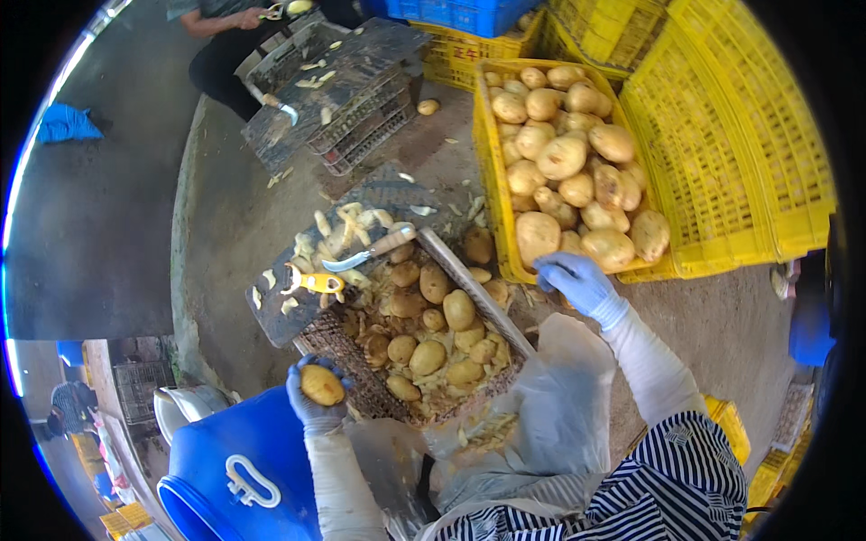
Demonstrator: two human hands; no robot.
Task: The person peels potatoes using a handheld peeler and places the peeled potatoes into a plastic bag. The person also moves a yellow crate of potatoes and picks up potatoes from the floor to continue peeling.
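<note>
A potato (323, 385) rests in my gloved left hand (316, 395), fingers wrapped behind it, at the left edge of a dirty crate (484, 291). Inside that crate lie loose potatoes (427, 357) among peelings. My gloved right hand (578, 283) is at the near rim of a yellow plastic crate (494, 203) heaped with potatoes (561, 157). Its fingers are bent and blurred; whether they hold anything is unclear. On a dark board (277, 314) across the crate's far end lie a curved knife (370, 249) with a wooden handle, a yellow peeler (314, 281) and peel strips (352, 223).
A blue plastic barrel (250, 439) stands by my left forearm. Stacked yellow crates (717, 135) rise at right. Across from me, a person's hand (252, 18) holds a peeler near a second board (352, 67) bearing another curved knife (281, 107). Potatoes (478, 245) lie on the floor.
</note>
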